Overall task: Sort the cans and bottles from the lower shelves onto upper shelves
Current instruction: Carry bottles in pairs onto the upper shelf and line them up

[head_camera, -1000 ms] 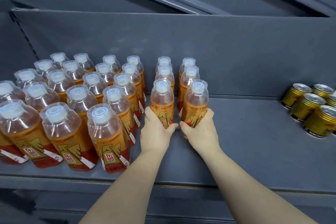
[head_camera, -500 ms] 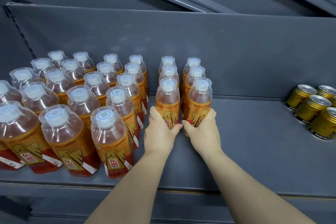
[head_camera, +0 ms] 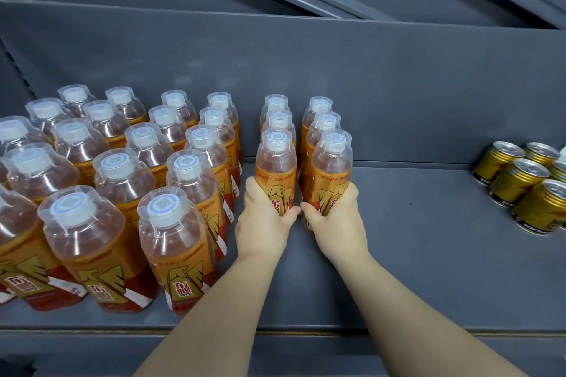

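Steadiness mattered: my left hand wrapped one front bottle, my right hand the other bottle, so I judged an even, upright push into line best.

Setting: shop or stockroom. Grey metal shelf carries ranked identical orange drink bottles on the left. Gold cans grouped far right.

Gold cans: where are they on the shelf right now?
In the head view the gold cans stand clustered at the far right of the shelf, partly cut by the frame edge, well right of the bottle the right hand grips.
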